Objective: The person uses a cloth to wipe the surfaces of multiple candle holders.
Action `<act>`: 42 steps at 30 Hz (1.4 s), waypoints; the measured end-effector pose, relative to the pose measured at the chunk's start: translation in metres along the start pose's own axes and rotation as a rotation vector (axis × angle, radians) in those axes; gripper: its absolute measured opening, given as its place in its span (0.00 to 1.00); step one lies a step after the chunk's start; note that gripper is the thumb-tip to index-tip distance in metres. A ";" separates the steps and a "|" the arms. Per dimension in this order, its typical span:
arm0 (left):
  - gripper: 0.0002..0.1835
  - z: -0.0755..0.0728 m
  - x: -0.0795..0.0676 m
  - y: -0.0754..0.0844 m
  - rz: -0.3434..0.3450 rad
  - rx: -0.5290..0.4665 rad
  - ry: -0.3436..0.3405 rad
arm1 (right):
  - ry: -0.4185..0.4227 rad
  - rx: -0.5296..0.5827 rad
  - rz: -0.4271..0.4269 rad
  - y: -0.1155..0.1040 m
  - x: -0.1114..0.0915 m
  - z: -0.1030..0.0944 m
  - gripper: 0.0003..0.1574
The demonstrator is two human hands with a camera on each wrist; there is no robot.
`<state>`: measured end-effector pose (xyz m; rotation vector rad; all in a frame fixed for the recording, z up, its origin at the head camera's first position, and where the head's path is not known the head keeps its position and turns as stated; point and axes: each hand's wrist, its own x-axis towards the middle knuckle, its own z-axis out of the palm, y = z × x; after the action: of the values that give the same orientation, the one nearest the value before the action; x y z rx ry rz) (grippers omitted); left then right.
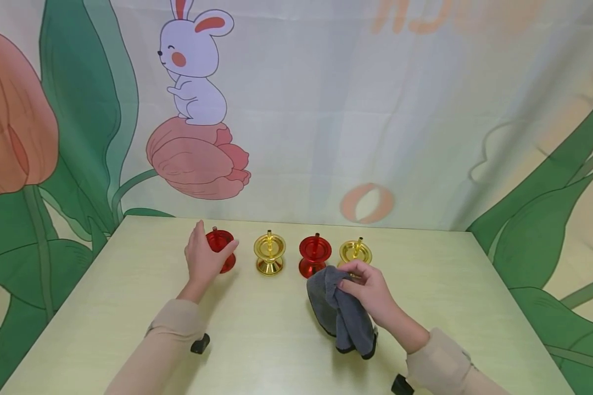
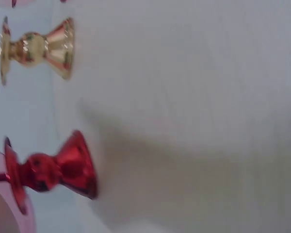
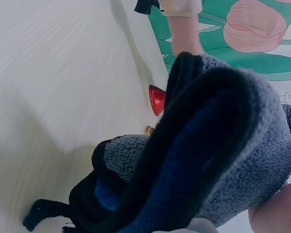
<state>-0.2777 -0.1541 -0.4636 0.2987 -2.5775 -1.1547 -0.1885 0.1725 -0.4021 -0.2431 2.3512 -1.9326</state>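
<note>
My left hand [image 1: 202, 258] is at the leftmost red candle holder [image 1: 219, 240], thumb and fingers spread apart around its dish. In the left wrist view that red holder [image 2: 48, 171] appears with its flared base on the table, a blurred bit of hand by its dish. My right hand [image 1: 370, 291] pinches a grey cloth [image 1: 343, 312] with black edging, which hangs bunched below the fingers. Seen from the right wrist, the cloth [image 3: 242, 160] has a blue inner side. Behind the right hand stands a gold candle holder [image 1: 356, 252], its lower part hidden.
Between the hands stand another gold candle holder [image 1: 269, 251] and a second red one [image 1: 314, 255], all in a row near the back of the pale table [image 1: 267, 351]. A printed curtain [image 1: 296, 109] hangs behind the table's far edge.
</note>
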 end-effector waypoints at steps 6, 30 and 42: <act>0.53 0.005 -0.007 0.030 0.220 -0.003 0.015 | -0.001 0.006 -0.003 -0.001 -0.001 -0.003 0.15; 0.50 0.059 -0.022 0.041 0.206 0.059 -0.383 | 0.011 -0.006 0.006 0.000 -0.005 -0.010 0.15; 0.45 0.065 -0.019 0.038 0.180 0.044 -0.313 | 0.018 -0.008 0.013 -0.001 -0.005 -0.010 0.15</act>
<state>-0.2853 -0.0786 -0.4793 -0.1149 -2.8277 -1.1583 -0.1849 0.1827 -0.3992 -0.2119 2.3663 -1.9277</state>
